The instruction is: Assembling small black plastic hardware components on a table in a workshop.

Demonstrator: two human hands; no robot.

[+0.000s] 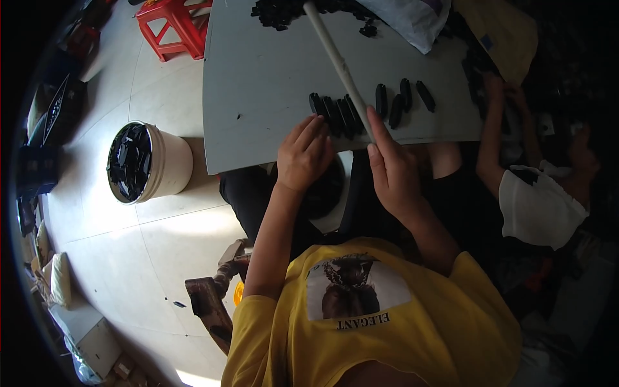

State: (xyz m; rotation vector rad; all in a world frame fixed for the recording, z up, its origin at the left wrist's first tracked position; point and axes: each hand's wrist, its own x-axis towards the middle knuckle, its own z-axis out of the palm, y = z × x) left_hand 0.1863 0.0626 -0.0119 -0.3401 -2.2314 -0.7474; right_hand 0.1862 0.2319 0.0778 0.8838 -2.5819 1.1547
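Observation:
A long pale stick (338,61) slants across the grey table, its lower end between the thumb and fingers of my right hand (394,174). At the near table edge my left hand (304,151) has its fingers bent and close together against a row of dark, elongated pieces (340,116). Whatever its fingertips may hold is hidden. The row lies side by side, just left of the stick. More loose black pieces (398,103) of the same sort lie to the right of the stick.
A heap of small black pieces (274,14) and a white bag (412,22) lie on the table's (258,77) far side. At right another person's hands (503,93) work near a tan sheet (500,32). A white bucket (173,161) of black pieces and a red stool (174,29) stand left.

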